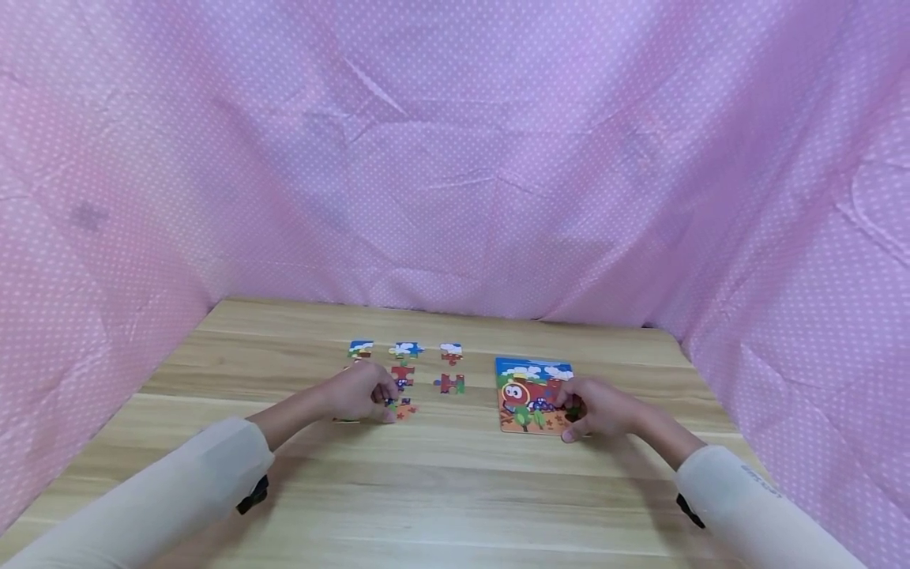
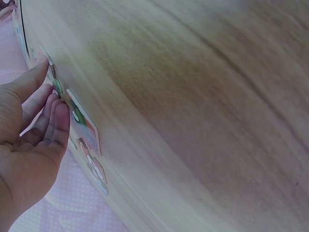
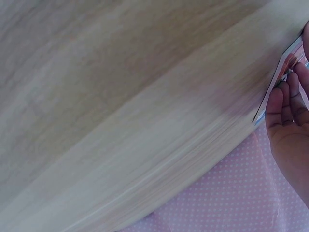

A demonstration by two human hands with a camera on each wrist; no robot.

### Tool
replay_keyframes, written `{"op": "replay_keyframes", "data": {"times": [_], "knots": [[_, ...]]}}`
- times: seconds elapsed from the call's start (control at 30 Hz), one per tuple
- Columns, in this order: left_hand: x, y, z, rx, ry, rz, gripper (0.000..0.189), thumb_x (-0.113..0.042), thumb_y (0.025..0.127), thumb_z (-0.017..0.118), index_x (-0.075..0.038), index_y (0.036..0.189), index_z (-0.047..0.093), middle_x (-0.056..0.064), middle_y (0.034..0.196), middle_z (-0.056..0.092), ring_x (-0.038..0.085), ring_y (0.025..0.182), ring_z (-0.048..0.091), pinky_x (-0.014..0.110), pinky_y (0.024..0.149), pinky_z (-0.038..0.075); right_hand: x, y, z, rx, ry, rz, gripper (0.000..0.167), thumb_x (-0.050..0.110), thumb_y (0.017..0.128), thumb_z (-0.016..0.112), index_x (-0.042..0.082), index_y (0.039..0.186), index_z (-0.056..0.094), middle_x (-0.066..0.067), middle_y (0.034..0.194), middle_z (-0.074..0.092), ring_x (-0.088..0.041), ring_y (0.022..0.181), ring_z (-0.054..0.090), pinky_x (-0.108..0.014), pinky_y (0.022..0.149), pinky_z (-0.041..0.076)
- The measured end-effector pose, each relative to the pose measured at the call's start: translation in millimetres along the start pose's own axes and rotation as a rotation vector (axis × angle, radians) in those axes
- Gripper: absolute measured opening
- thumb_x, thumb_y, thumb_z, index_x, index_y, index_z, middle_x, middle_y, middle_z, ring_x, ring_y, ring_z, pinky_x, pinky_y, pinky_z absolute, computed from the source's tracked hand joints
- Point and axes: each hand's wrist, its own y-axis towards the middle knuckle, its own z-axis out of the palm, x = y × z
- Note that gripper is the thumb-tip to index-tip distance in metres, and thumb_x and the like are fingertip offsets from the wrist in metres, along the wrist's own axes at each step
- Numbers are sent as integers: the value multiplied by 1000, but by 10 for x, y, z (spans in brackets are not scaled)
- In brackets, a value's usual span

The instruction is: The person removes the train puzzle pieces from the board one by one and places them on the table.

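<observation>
In the head view my left hand (image 1: 361, 390) is at the front of a spread of loose jigsaw pieces. Its thumb and fingertips pinch a jigsaw piece (image 1: 407, 410) at the table surface, orange with starfish. To the right lies a square jigsaw puzzle (image 1: 522, 395) with a big-eyed red character, blue sky and an orange bottom. Over its lower right corner my right hand (image 1: 603, 406) curls, thumb at the front edge and fingers on the picture, pinching a corner piece mostly hidden by the hand. The left wrist view shows more loose pieces (image 2: 84, 121) beside the left hand.
Behind the left hand, several loose pieces lie in rows, among them a sky piece (image 1: 407, 349), a red-and-white piece (image 1: 451, 352) and a red-and-green piece (image 1: 451, 384). The wooden table (image 1: 441, 490) meets a pink dotted curtain (image 1: 455, 197) behind and at both sides.
</observation>
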Motion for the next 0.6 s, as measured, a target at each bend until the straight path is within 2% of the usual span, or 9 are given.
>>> {"op": "replay_keyframes", "data": {"times": [0.3,0.47,0.6], "knots": [[-10,21,-8,18,25,-21,26,-20,86,85,-8,107,76,-3,99,68,11,86,61,25,75,54,-4,5,-1,-1,-10,8,41,32,81,88,12,109,66,2,101,61,-20,93,54,-32,80,48],[-40,91,-18,-1,30,17,16,-17,89,82,-9,101,75,-6,93,66,9,82,60,25,73,54,5,9,-9,-2,-23,-17,41,32,81,88,11,110,66,2,101,61,-20,93,54,-32,80,48],[-128,201,10,-1,23,38,13,-19,91,81,-10,98,74,-9,86,64,8,79,58,25,71,52,7,1,4,-7,-38,-35,42,33,81,88,11,111,67,2,101,62,-19,92,54,-33,81,49]]}}
